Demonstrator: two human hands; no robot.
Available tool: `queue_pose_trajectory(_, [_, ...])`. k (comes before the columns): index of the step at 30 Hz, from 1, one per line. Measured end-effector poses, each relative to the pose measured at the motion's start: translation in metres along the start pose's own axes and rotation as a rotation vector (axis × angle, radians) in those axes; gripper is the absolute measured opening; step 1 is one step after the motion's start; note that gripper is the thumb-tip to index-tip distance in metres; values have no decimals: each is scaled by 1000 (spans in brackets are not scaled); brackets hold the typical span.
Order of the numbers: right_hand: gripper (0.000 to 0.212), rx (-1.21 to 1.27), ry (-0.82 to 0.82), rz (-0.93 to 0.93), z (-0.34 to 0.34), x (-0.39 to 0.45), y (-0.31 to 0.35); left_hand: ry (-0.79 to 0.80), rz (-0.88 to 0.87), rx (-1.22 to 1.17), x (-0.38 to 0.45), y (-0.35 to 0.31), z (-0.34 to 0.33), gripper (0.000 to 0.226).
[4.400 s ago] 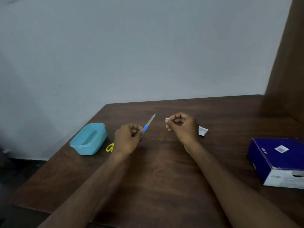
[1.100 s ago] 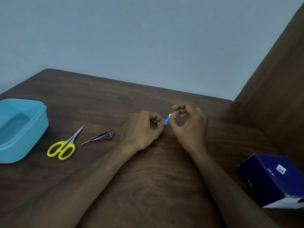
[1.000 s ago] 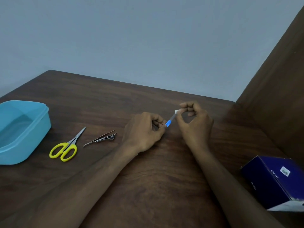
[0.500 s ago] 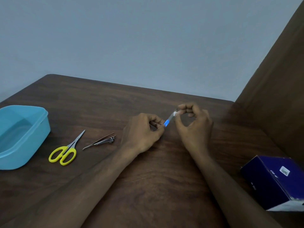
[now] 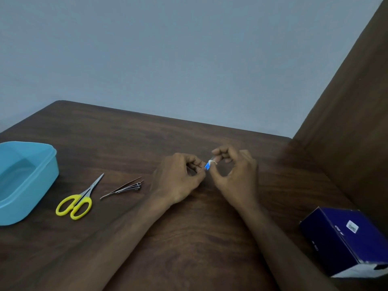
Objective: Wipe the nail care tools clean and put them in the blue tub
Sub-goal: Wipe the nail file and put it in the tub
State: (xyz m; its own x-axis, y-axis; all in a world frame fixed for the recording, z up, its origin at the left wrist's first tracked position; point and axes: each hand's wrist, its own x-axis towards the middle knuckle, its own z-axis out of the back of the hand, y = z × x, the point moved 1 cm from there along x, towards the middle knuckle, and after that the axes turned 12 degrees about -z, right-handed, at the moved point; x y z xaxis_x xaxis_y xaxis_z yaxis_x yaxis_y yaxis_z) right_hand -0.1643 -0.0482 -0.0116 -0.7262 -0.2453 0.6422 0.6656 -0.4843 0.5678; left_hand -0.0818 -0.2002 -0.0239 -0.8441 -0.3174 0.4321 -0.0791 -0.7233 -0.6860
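Above the worktop's middle, the left hand (image 5: 178, 177) pinches the file (image 5: 208, 165) by its blue handle; the blade runs up-right into the right hand (image 5: 235, 175), which pinches a wipe (image 5: 212, 162) around it. The tub (image 5: 31, 185) sits at the left edge, nearer the left hand.

One blue tub (image 5: 27, 181) at nine o'clock, one pair of yellow scissors (image 5: 78, 199), one nail clipper (image 5: 123, 187), one blue-handled nail file (image 5: 208, 165), one dark blue box (image 5: 348, 238) at four o'clock, two hands.
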Motion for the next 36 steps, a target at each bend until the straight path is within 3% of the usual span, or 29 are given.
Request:
queue_pose_trajectory(5, [19, 68, -137, -176, 0, 13, -12, -25, 9, -20, 0, 0, 1, 3])
queue_pose_trajectory(7, [19, 75, -163, -122, 3, 10, -7, -49, 14, -42, 0, 1, 1, 2])
queue_pose_trajectory(12, [25, 12, 17, 103, -3, -1, 6, -92, -3, -42, -1, 1, 1, 14])
queue_pose_trajectory(19, [25, 37, -86, -116, -1, 9, -7, 9, -8, 21, -3, -6, 4, 4])
queue_pose_trajectory(24, [22, 1, 4, 4, 1, 0, 2, 7, -27, 38, -3, -6, 4, 7])
queue_pose_trajectory(28, [20, 60, -127, -264, 0, 17, -12, 42, -27, 15, -5, -9, 6, 4])
queue_pose_trajectory(31, [20, 333, -141, -510, 0, 20, -20, -13, -4, -28, -3, -5, 4, 6])
queue_pose_trajectory(34, [25, 661, -45, -633, -1, 13, -13, -124, 28, -153, 2, 0, 0, 7])
queue_pose_trajectory(36, [26, 750, 51, -641, -4, 6, -5, -139, 36, -188, 3, 0, -1, 5])
